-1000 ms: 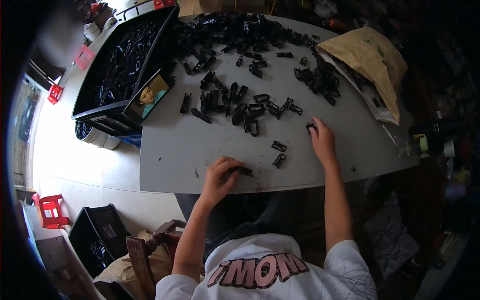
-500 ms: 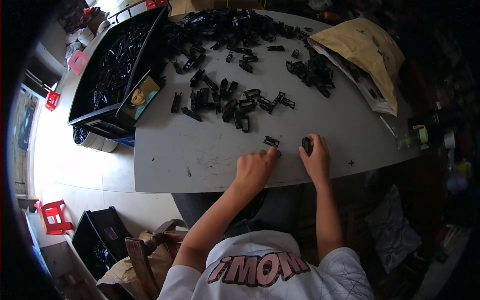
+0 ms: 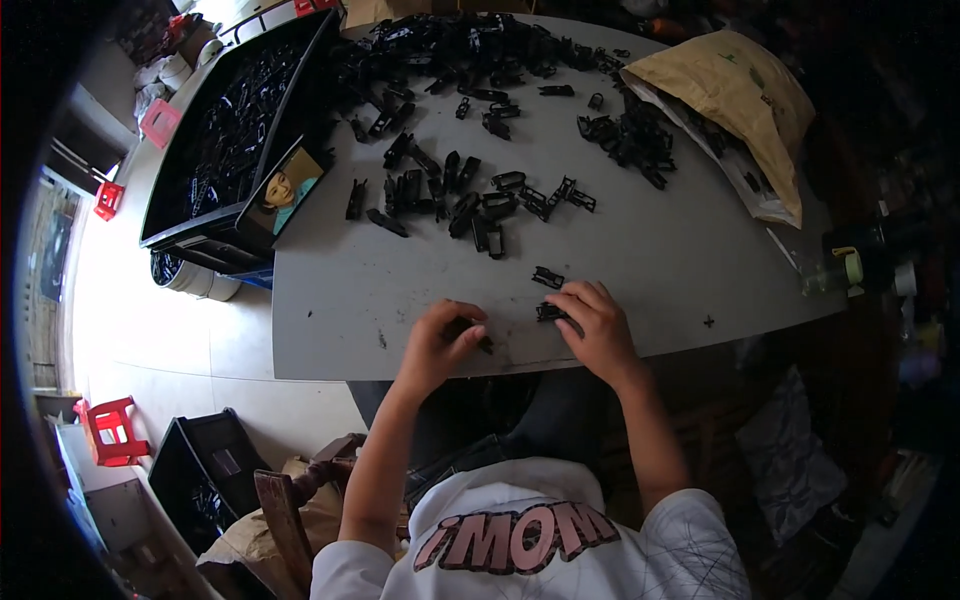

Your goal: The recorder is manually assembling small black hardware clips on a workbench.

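Mostly hidden, a dark part (image 3: 487, 345) is clasped in the curled left hand (image 3: 440, 345); right hand (image 3: 600, 335) bends over a black piece (image 3: 547, 313), grip unclear.

On a clock face centred on the tabletop (image 3: 670, 270), 12 at the far edge, bare room lies at 3 to 4 o'clock, outside the right grip (image 3: 602, 335), and at 8, outside the left grip (image 3: 430, 348). A narrower gap runs toward 1, between the scattered black clips (image 3: 463, 213) and the small pile (image 3: 630, 142). The large heap (image 3: 445, 45) blocks 11 to 12; the paper sack (image 3: 750, 95) blocks 2; the black bin (image 3: 195, 248) and propped screen (image 3: 288, 197) block 9 to 10.
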{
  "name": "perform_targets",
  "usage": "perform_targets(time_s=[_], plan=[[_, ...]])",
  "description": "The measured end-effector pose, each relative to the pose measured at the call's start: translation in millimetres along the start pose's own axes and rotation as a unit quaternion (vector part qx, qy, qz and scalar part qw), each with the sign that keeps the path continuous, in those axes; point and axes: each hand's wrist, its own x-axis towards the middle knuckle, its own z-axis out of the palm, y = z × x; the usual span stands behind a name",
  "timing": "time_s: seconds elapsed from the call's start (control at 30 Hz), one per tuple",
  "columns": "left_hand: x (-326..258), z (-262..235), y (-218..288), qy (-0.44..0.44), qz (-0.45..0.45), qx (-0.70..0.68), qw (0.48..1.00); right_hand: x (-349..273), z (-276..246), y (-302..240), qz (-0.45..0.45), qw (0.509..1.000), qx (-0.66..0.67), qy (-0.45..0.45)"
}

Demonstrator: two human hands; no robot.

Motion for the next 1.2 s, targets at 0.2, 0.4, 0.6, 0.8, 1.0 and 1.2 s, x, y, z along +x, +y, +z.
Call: perform_targets(time_s=[0.2, 0.4, 0.6, 0.8, 1.0, 1.2], plan=[[-14.8, -2.8, 21.6, -0.027, -0.029, 0.061, 0.997, -5.8, 18.4, 2.8, 0.005, 0.998, -0.060, 0.013], [-18.3, 4.9, 22.9, -0.010, -0.001, 0.158, 0.987, 2.0, 25.6, -32.6, 0.009, 0.997, 0.071, -0.003], [-18.5, 16.1, 26.0, 0.010, -0.012, 0.151, 0.988, 2.1, 34.6, -47.3, -0.024, 0.999, 0.043, -0.021], [-19.5, 22.2, 18.7, 0.065, -0.021, 0.133, 0.989, -4.7, 44.9, -60.0, -0.058, 0.998, 0.014, 0.007], [-27.9, 14.7, 14.9, 0.011, 0.005, -0.008, 1.000, -18.5, 54.9, -37.1, 0.183, 0.903, 0.387, -0.026], [-10.9, -6.3, 8.3, 0.114, 0.087, 0.008, 0.990, 10.1, 54.7, -17.7, 0.115, 0.913, 0.392, 0.019]])
